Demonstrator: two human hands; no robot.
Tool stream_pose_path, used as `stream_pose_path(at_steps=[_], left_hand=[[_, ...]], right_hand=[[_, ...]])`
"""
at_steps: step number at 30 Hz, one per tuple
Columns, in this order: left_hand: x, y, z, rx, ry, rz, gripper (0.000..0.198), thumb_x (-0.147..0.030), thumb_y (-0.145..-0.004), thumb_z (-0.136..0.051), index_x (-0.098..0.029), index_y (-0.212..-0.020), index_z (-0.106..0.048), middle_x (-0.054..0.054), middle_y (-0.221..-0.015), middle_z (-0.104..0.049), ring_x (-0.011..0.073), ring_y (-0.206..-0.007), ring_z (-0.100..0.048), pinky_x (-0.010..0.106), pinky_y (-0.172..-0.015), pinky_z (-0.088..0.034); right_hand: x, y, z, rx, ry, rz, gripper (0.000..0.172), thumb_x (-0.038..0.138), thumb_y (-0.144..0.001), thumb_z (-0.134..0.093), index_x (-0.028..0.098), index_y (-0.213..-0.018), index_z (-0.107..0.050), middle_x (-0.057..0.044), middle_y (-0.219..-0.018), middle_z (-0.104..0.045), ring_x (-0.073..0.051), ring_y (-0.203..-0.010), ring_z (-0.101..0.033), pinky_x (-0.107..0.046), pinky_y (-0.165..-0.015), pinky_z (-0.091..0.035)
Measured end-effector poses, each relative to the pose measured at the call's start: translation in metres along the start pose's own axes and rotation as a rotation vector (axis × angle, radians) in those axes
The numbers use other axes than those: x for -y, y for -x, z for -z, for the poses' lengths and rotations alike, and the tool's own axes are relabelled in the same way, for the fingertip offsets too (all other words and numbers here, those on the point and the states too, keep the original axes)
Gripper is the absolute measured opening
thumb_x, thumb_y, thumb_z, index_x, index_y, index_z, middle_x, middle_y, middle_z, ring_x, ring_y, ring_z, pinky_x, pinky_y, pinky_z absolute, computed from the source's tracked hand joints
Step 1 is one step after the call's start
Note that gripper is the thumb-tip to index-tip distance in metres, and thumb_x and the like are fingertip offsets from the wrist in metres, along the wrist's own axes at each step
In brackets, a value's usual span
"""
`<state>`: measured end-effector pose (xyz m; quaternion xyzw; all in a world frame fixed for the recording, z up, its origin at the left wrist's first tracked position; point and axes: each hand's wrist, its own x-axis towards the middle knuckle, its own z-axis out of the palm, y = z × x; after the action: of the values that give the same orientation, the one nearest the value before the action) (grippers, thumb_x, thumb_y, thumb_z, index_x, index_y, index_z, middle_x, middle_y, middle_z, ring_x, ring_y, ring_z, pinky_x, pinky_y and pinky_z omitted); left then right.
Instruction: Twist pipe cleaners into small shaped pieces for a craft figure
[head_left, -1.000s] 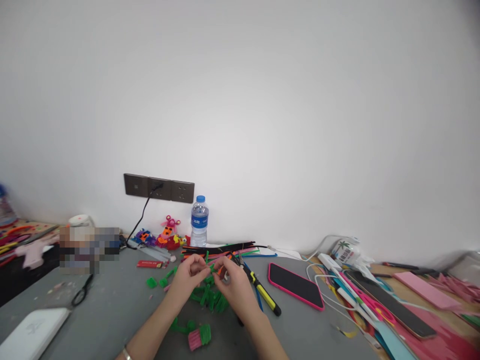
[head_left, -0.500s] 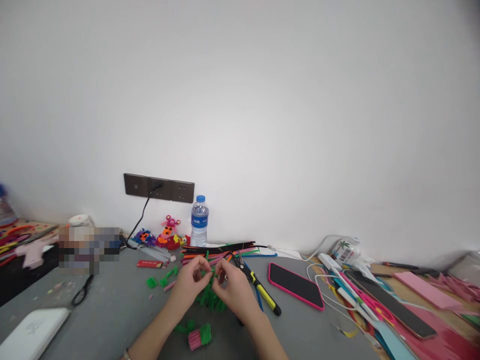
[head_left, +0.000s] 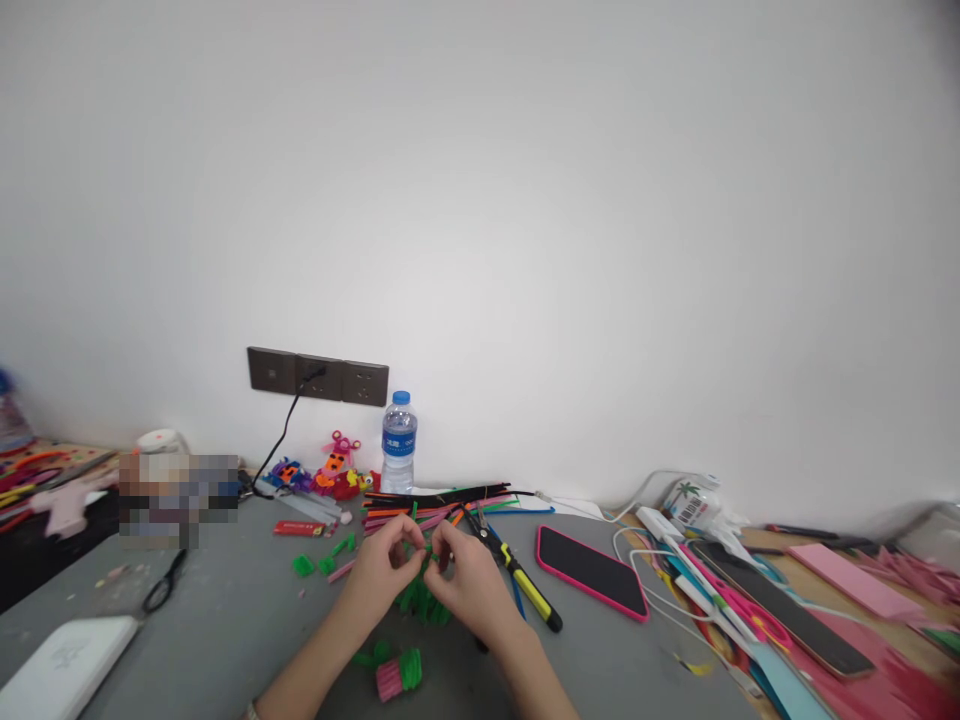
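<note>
My left hand and my right hand meet over the grey table, each with thumb and forefinger pinched. A small length of green pipe cleaner is between the fingertips, partly covered by them. Below and behind the hands lies a bunch of green pipe cleaners. Nearer to me, a coiled pink and green pipe-cleaner piece lies on the table between my forearms. Small green coiled bits rest left of my left hand. Just right of my right hand are yellow and black pliers.
A water bottle stands by the wall, with loose pipe cleaners beside it. Pipe-cleaner figures sit left of it. A pink-cased phone, white cables and a cluttered pile lie right. Scissors and a white box are left.
Both hands stay almost in place, with only a slight shift of the fingers around the green pipe cleaner. Everything else on the table is unmoved.
</note>
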<state>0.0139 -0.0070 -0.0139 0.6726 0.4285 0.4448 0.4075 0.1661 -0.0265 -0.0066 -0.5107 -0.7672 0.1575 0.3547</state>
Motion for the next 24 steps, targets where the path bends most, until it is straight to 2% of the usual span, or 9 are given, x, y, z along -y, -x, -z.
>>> stream_pose_path(at_steps=[7,11,15,19,24], left_hand=[[0.0,0.001,0.0,-0.005,-0.002,0.001,0.005,-0.017,-0.066,-0.058,-0.019,-0.071,-0.057,-0.003,-0.064,-0.055,0.0119,-0.052,-0.045,0.021,-0.05,-0.031],[0.003,-0.001,0.002,-0.034,0.023,-0.004,0.003,-0.02,-0.068,-0.059,-0.019,-0.07,-0.056,-0.004,-0.061,-0.051,0.0116,-0.053,-0.043,0.021,-0.05,-0.031],[0.001,-0.003,0.006,-0.041,0.187,0.063,0.014,-0.03,-0.07,-0.062,-0.019,-0.07,-0.053,-0.005,-0.061,-0.047,0.0106,-0.052,-0.042,0.021,-0.049,-0.033],[-0.004,-0.003,0.007,-0.033,0.334,0.18,0.027,-0.042,-0.069,-0.066,-0.019,-0.075,-0.053,-0.008,-0.056,-0.042,0.0082,-0.046,-0.037,0.019,-0.045,-0.029],[-0.004,-0.002,0.005,-0.003,0.381,0.202,0.03,-0.043,-0.066,-0.07,-0.019,-0.076,-0.054,-0.008,-0.058,-0.046,0.0076,-0.047,-0.038,0.019,-0.045,-0.029]], right_hand=[[-0.001,0.0,0.001,0.008,-0.075,0.004,0.013,0.009,-0.068,-0.05,0.021,-0.07,-0.045,0.005,-0.062,-0.048,-0.013,-0.057,-0.046,-0.021,-0.053,-0.031],[-0.004,-0.001,0.002,0.034,-0.234,0.018,0.013,0.011,-0.076,-0.05,0.021,-0.084,-0.049,0.003,-0.073,-0.054,-0.013,-0.063,-0.053,-0.022,-0.059,-0.038],[-0.008,-0.004,0.002,0.033,-0.387,-0.04,0.017,0.016,-0.08,-0.053,0.02,-0.097,-0.054,-0.001,-0.085,-0.06,-0.015,-0.069,-0.055,-0.024,-0.061,-0.042],[-0.012,-0.007,-0.001,0.062,-0.553,-0.1,0.008,0.026,-0.084,-0.054,0.019,-0.084,-0.059,0.0,-0.072,-0.059,-0.014,-0.064,-0.055,-0.025,-0.059,-0.043],[-0.012,-0.009,-0.004,0.099,-0.775,-0.164,0.022,0.04,-0.081,-0.059,0.02,-0.076,-0.054,0.001,-0.067,-0.058,-0.014,-0.059,-0.055,-0.027,-0.06,-0.045]])
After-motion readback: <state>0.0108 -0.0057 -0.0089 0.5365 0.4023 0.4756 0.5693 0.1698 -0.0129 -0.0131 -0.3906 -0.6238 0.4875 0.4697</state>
